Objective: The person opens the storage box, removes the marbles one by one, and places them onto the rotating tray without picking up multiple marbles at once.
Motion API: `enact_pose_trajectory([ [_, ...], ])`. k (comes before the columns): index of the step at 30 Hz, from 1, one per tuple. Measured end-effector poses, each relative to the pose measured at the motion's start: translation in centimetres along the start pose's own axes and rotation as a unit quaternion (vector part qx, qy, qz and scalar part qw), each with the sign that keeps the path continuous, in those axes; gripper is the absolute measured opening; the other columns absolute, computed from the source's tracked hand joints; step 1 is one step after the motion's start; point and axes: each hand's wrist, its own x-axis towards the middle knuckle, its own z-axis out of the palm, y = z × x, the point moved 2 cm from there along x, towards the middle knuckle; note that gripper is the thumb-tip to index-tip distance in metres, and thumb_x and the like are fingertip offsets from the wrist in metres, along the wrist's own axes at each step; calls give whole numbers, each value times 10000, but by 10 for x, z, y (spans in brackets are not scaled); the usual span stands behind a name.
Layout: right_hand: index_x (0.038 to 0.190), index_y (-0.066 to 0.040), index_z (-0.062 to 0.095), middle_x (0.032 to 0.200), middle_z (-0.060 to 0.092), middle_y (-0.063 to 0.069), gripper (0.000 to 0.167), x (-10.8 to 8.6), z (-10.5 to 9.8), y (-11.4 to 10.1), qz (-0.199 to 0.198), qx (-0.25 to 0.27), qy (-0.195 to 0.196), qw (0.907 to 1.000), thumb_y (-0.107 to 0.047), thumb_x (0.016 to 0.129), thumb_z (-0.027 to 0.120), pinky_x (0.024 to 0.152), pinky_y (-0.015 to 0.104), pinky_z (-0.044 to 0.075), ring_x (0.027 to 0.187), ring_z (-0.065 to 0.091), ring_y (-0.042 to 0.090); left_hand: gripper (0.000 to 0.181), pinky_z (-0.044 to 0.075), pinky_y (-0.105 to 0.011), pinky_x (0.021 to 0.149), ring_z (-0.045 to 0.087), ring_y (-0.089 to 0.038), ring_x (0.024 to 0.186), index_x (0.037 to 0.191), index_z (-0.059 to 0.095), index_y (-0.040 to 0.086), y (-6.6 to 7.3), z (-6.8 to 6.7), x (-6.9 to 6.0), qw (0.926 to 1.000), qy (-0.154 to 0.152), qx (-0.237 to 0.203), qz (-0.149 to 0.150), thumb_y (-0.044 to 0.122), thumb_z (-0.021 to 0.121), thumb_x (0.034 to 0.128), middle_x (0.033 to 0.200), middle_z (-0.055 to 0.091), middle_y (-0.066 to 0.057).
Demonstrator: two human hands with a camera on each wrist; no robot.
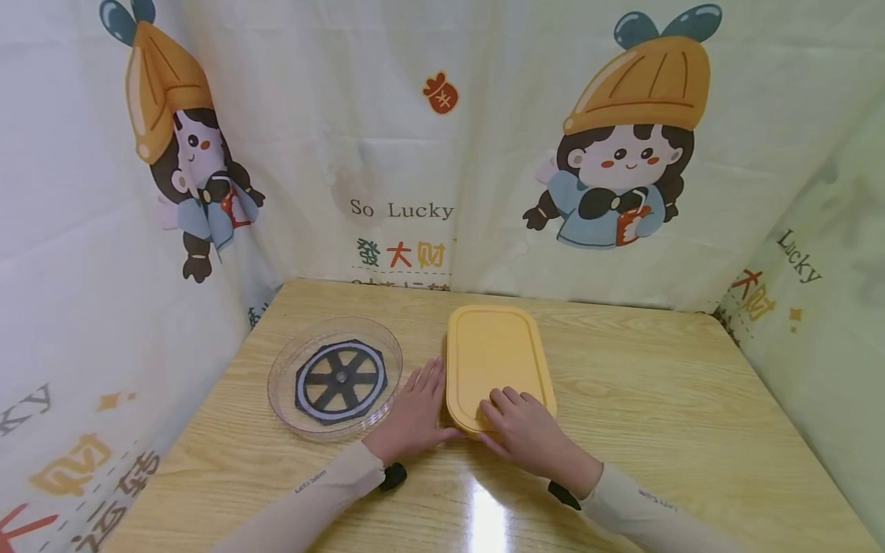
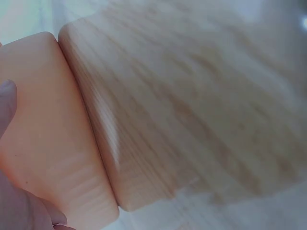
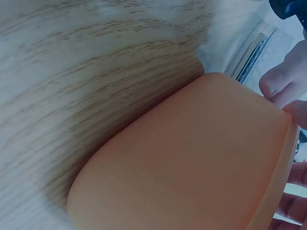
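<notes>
A yellow rectangular lid [image 1: 494,349] covers a box that stands on the table; the box's smooth wall [image 3: 177,158] fills much of the right wrist view. Along its left side my left hand [image 1: 413,411] lies with fingers stretched out, the thumb reaching to the near corner. My right hand [image 1: 531,436] pinches the lid's near edge, fingertips on top and thumb below the rim. In the left wrist view, parts of a hand show at the left edge beside the box wall [image 2: 53,124]. What the box contains is hidden.
Left of the box stands a round clear dish [image 1: 283,411] with a black spoked wheel-like piece [image 1: 342,378] in it. The wood-grain table [image 1: 664,399] reaches to a printed cloth backdrop [image 1: 498,177] at the back and sides.
</notes>
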Motion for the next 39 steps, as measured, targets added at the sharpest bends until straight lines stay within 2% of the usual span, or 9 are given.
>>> enact_pose_trajectory([
  [7, 817, -148, 521, 779, 504, -13, 415, 0, -1, 0, -28, -202, 7, 9998, -524, 767, 691, 442, 214, 320, 626, 451, 119, 1056, 183, -409, 1169, 158, -298, 1456, 1470, 198, -37, 2, 1, 1, 10000, -6, 5, 18, 715, 499, 793, 1556, 179, -193],
  [13, 778, -158, 534, 732, 503, -24, 386, -1, 0, 0, -169, -290, 85, 9994, -500, 758, 711, 415, 197, 324, 578, 455, 104, 1051, 167, -405, 1175, 125, -289, 1464, 1477, 174, -30, 2, 3, 1, 10000, -87, 9, -20, 717, 478, 804, 1564, 155, -184],
  [20, 769, -158, 531, 695, 490, -28, 374, -1, -4, 4, -302, -299, 356, 9985, -475, 749, 728, 402, 188, 319, 540, 437, 96, 1053, 182, -402, 1171, 156, -300, 1457, 1469, 195, -41, 3, 2, 1, 10000, 2, 57, 5, 729, 463, 803, 1558, 173, -191],
  [22, 764, -153, 522, 690, 480, -25, 345, 0, -8, 7, -315, -250, 498, 9979, -458, 804, 678, 395, 183, 302, 532, 422, 94, 1056, 182, -400, 1171, 160, -299, 1456, 1468, 198, -43, 3, 2, 1, 10000, 21, 54, 0, 732, 463, 800, 1558, 174, -190],
  [24, 759, -146, 515, 686, 470, -19, 325, 3, -13, 10, -276, -179, 697, 9970, -435, 905, 552, 391, 179, 289, 523, 405, 94, 1055, 181, -400, 1171, 164, -300, 1455, 1465, 204, -45, 3, 2, 1, 10000, 27, 75, 3, 734, 457, 801, 1557, 175, -192],
  [26, 758, -139, 507, 684, 457, -13, 377, 5, -19, 15, -204, -122, 901, 9957, -418, 980, 386, 389, 171, 277, 513, 381, 91, 1051, 183, -400, 1171, 171, -302, 1453, 1462, 211, -49, 2, 2, 1, 9999, 28, 131, 22, 736, 447, 804, 1555, 182, -194],
  [29, 767, -132, 505, 680, 438, -11, 476, 9, -31, 23, -27, 4, 1155, 9933, -414, 1009, 207, 390, 153, 255, 504, 354, 83, 1035, 185, -403, 1171, 171, -302, 1453, 1459, 224, -47, 2, 2, 1, 9998, 20, 196, 57, 732, 438, 812, 1552, 188, -195],
  [33, 785, -122, 520, 678, 433, -16, 479, 12, -50, 39, 337, 263, 1394, 9893, -426, 1008, 225, 397, 136, 228, 504, 367, 70, 1020, 195, -408, 1167, 174, -302, 1452, 1457, 239, -40, 2, 1, 0, 9995, 48, 275, 111, 727, 439, 815, 1551, 191, -197],
  [39, 867, -83, 591, 726, 547, 12, 465, 9, -73, 70, 1089, 825, 1496, 9793, -421, 1002, 301, 420, 160, 323, 502, 411, 61, 1046, 194, -412, 1167, 166, -297, 1454, 1464, 217, -40, 2, 1, -1, 9996, 119, 206, 126, 742, 435, 804, 1554, 177, -199],
])
